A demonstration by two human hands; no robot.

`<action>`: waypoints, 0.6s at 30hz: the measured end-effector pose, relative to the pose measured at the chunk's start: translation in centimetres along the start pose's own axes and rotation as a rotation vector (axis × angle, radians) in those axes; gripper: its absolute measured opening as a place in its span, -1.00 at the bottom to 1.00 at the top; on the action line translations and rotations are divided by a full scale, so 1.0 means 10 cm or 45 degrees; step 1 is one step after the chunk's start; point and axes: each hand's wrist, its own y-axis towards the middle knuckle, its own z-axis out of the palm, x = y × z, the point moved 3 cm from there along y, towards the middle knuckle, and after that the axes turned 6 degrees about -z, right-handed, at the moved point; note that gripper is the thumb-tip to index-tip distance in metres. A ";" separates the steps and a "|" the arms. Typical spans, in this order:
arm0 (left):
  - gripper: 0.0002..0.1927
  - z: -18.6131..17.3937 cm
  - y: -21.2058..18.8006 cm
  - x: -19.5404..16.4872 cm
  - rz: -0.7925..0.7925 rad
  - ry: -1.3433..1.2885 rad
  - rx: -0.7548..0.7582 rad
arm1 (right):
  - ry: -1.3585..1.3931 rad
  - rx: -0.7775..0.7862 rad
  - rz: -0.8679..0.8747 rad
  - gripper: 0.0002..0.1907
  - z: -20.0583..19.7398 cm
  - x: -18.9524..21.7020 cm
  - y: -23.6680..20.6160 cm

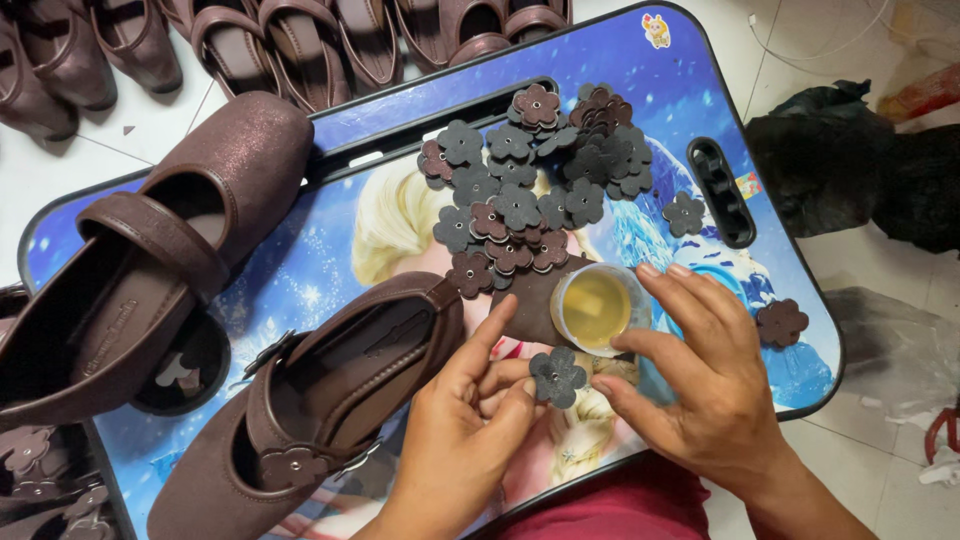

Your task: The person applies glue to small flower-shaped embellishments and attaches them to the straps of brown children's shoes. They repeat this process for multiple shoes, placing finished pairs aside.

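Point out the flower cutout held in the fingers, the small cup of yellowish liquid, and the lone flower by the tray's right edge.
flower cutout (557, 376), head view, centre.
small cup (594, 309), head view, liquid surface.
lone flower (781, 322), head view, middle.

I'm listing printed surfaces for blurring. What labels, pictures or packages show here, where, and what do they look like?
Lap tray: under the work, rounded rectangle, blue printed cartoon picture, black rim.
Small sticker: tray's far corner, yellow and pink cartoon figure.
Stamped mark: insole of the left brown shoe, faint, too small to make out.
Plastic bag: floor at upper right, reddish and yellow, blurred.
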 end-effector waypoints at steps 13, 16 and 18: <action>-0.23 0.02 0.00 -0.01 -0.028 -0.032 0.001 | 0.173 -0.087 -0.034 -0.66 -0.11 0.06 -0.03; -0.24 0.02 -0.01 -0.01 -0.023 -0.035 0.003 | 0.210 -0.075 -0.113 -0.66 -0.07 0.14 -0.08; -0.25 0.02 -0.01 -0.01 -0.031 -0.009 -0.009 | 0.161 -0.059 -0.176 -0.61 -0.01 0.18 -0.11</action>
